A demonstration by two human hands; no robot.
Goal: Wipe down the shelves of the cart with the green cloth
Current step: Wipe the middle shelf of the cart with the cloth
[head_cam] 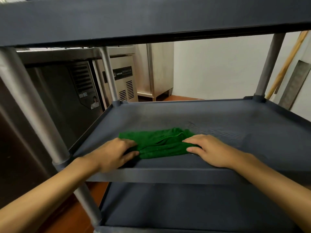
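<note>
A green cloth (161,142), folded and rumpled, lies on the middle shelf (218,118) of a dark grey plastic cart, near its front edge. My left hand (116,153) rests on the cloth's left end with its fingers flat on the fabric. My right hand (207,148) presses on the cloth's right end with straight fingers. Faint streaks mark the shelf just right of the cloth. The top shelf (151,19) hangs overhead and the bottom shelf (185,207) lies below.
Grey metal posts (33,105) stand at the cart's corners. Stainless kitchen units (124,78) stand behind on the left. A white wall, a wooden pole (289,61) and a metal sheet lean at the right. The floor is reddish brown.
</note>
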